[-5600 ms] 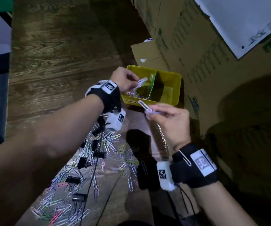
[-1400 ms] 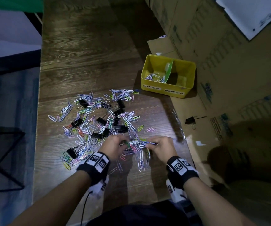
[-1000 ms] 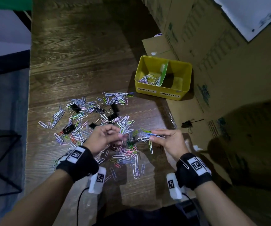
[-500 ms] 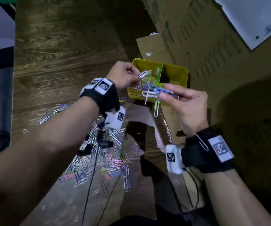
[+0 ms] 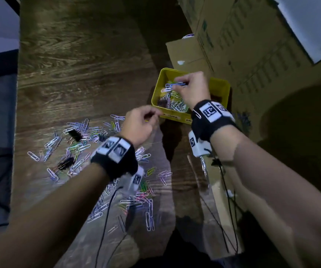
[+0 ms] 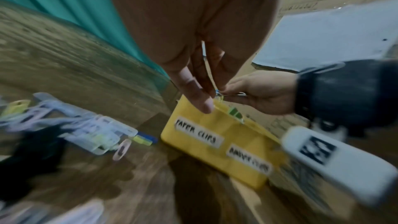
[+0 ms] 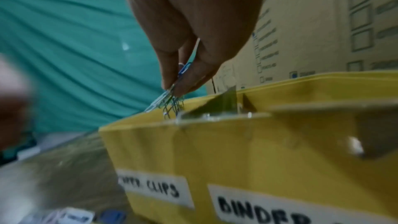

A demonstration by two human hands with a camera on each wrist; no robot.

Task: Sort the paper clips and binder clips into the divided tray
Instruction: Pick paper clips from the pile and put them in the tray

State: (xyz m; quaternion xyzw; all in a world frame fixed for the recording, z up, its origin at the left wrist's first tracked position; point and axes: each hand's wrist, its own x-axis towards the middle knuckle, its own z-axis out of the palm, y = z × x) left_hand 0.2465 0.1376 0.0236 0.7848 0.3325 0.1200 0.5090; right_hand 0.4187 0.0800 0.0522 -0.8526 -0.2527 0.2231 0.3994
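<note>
Right hand [image 5: 191, 89]: fingers [image 7: 189, 74] pinching paper clips [image 7: 172, 101] over tray [image 5: 220, 88], left compartment. Left hand [image 5: 139, 124]: fingers curling, a thin clip [image 6: 207, 67] showing between them; loose clips [image 5: 82, 136] lying on surface behind it.

The yellow tray [image 5: 220, 88] stands hard against the cardboard boxes [image 5: 233, 35] on its far and right sides — no way in from there. The right hand [image 5: 192, 89] hangs over its left compartment; the left hand [image 5: 140, 124] is just near of its front wall. Scattered clips [image 5: 82, 144] cover the near counter [image 5: 78, 64] — its far left lies bare.
</note>
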